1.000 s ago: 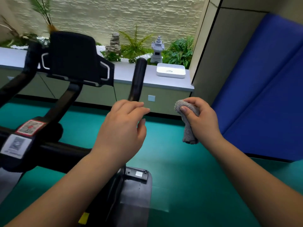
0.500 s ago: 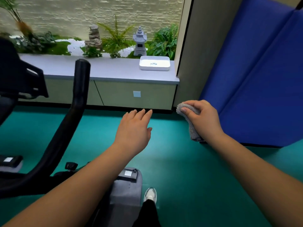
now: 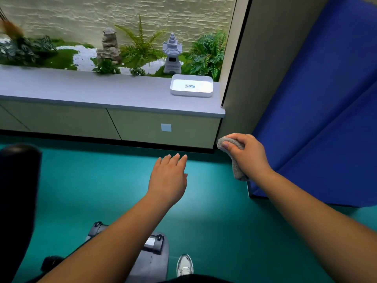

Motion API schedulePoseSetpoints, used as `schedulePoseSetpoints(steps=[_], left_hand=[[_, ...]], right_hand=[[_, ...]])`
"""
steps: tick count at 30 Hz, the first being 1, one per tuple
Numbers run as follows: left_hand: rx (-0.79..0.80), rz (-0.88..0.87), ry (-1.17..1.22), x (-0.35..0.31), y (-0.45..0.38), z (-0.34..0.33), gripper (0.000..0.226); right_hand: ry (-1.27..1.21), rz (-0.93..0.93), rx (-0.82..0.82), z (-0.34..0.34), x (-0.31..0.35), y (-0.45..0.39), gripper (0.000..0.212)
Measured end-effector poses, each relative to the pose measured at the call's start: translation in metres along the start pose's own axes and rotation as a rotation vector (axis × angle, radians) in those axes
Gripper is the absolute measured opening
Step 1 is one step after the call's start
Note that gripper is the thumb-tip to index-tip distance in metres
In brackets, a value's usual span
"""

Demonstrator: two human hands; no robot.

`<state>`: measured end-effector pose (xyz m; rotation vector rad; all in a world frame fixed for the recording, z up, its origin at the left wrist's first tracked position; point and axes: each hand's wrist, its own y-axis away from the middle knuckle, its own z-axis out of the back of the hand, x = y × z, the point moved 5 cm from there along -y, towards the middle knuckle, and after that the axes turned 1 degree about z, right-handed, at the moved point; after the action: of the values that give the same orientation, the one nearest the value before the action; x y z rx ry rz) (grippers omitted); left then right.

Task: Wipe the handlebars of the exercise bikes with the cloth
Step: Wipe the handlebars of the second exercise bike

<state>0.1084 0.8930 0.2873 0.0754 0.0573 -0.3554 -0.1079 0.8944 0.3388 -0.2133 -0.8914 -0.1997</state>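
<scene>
Right hand (image 3: 250, 156) grips bunched fuzzy grey cloth (image 3: 234, 160); left hand (image 3: 168, 177) flat, empty.

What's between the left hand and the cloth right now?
Nothing. In the head view only bare green floor shows between the open left hand and the grey cloth, which the right hand grips.

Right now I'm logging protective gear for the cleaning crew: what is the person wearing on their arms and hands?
Nothing shows on them. Both forearms are bare as far as the frame reaches, with no sleeves in view. The left hand and right hand carry no gloves, and no watch, ring or wristband is visible.
</scene>
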Motion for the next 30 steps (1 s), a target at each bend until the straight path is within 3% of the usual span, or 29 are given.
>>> schedulePoseSetpoints(steps=[14,22,30], left_hand=[[0.11,0.298,-0.067,0.084,-0.095,-0.022,0.058],[0.071,0.522,-0.052,0.119,-0.164,-0.015,0.058],[0.127,0.729,-0.001,0.173,-0.179,-0.016,0.057]], right_hand=[[-0.023,0.166,0.298,-0.092,0.018,-0.172,0.007],[0.008,0.329,0.522,-0.149,0.049,-0.294,0.01],[0.001,0.482,0.722,-0.247,0.1,-0.342,0.008]])
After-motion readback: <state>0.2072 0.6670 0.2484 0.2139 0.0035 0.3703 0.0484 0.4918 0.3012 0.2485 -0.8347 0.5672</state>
